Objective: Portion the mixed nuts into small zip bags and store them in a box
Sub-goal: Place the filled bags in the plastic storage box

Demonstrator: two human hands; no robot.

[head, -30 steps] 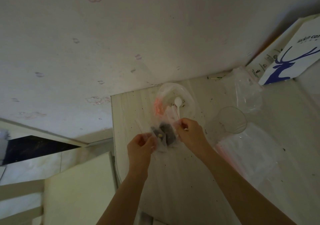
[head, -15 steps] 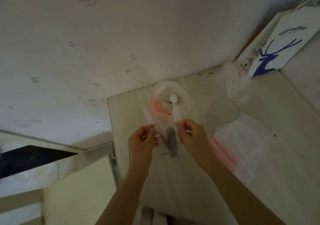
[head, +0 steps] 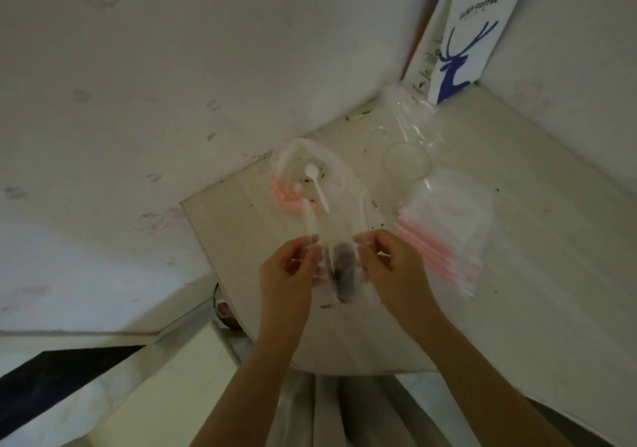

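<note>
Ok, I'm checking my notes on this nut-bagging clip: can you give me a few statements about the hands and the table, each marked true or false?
1. The left hand and the right hand both pinch one zip bag. True.
2. That zip bag is empty. False: dark nuts sit at its bottom.
3. The right hand holds the spoon. False: it lies beyond the hands, in neither hand.
4. A stack of spare bags lies to the right of the right hand. True.
5. The paper bag with the blue deer lies flat. False: it stands in the corner against the wall.
</note>
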